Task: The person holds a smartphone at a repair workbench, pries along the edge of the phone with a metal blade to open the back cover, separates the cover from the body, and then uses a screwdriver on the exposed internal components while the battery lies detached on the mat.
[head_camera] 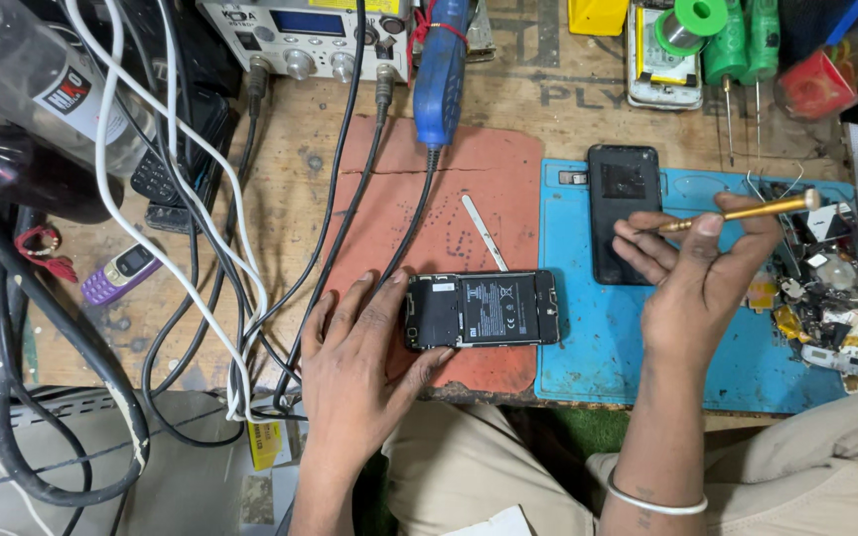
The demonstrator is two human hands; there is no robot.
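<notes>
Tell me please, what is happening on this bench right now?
A person sits at a cluttered workbench. The left hand presses down on an opened phone lying flat on a red mat, its battery exposed. The right hand holds a brass screwdriver above a blue mat, not touching the phone. A black back cover lies on the blue mat, and small parts are piled at its right edge.

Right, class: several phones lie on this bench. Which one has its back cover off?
The phone on the red mat, steadied by the left hand: its battery and internals show. The black phone on the blue mat looks closed.
</notes>
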